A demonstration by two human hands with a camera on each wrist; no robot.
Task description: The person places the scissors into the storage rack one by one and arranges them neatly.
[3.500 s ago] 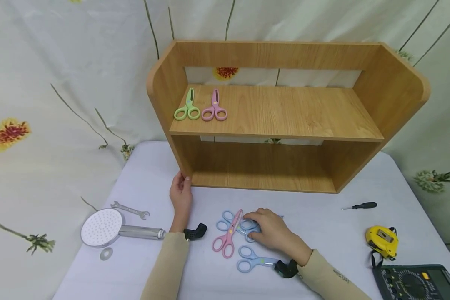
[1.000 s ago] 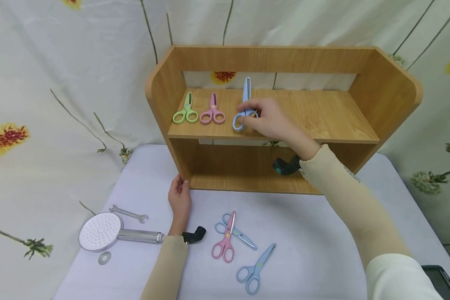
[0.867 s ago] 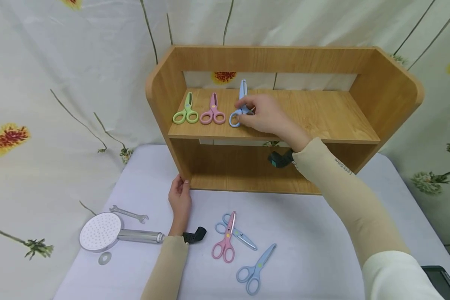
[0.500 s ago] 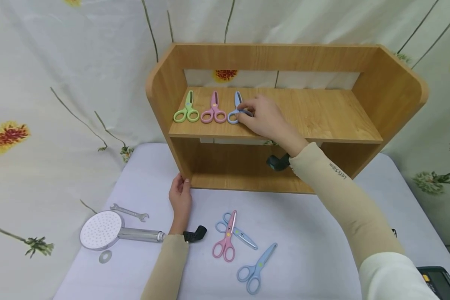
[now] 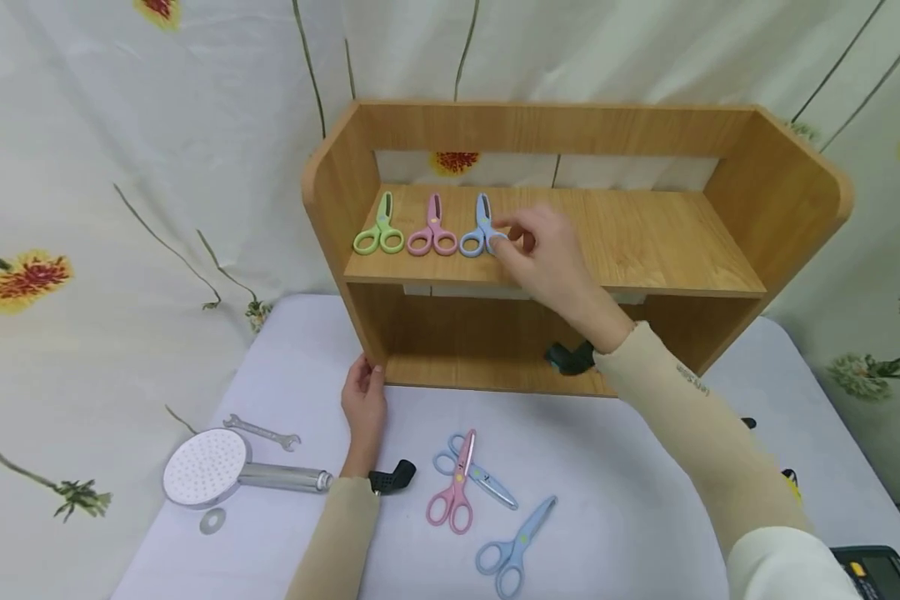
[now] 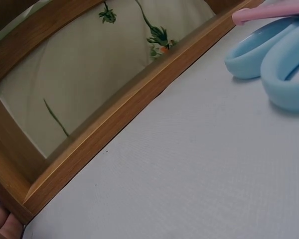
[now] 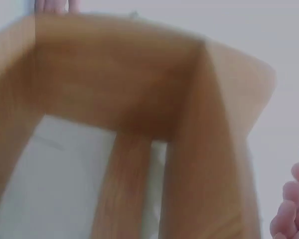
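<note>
On the upper board of a two-tier wooden shelf [image 5: 615, 242], light blue scissors [image 5: 483, 213] lie with blades pointing back, beside pink scissors [image 5: 433, 217] and green scissors [image 5: 384, 213]. My right hand [image 5: 547, 250] is just right of the blue pair, thumb and fingertips at its right loop, apart from each other with nothing pinched between them. My left hand [image 5: 363, 404] grips the shelf's lower front left corner; in the left wrist view only its fingers [image 6: 5, 221] show there. Nearer me lie a second pink pair of scissors [image 5: 459, 487] across blue ones [image 5: 495, 486], plus another blue pair [image 5: 516, 546].
A shower head [image 5: 208, 467], a wrench [image 5: 262, 432] and a metal washer [image 5: 212, 521] lie on the white table at left. At the lower right, a multimeter [image 5: 881, 571] shows partly behind my right sleeve. A flowered cloth [image 5: 157, 208] hangs behind the shelf.
My right hand took blue scissors from the table and carried them up to the shelf's upper board, right of the pink pair. It has now let go, drawing slightly right. The left hand has stayed.
</note>
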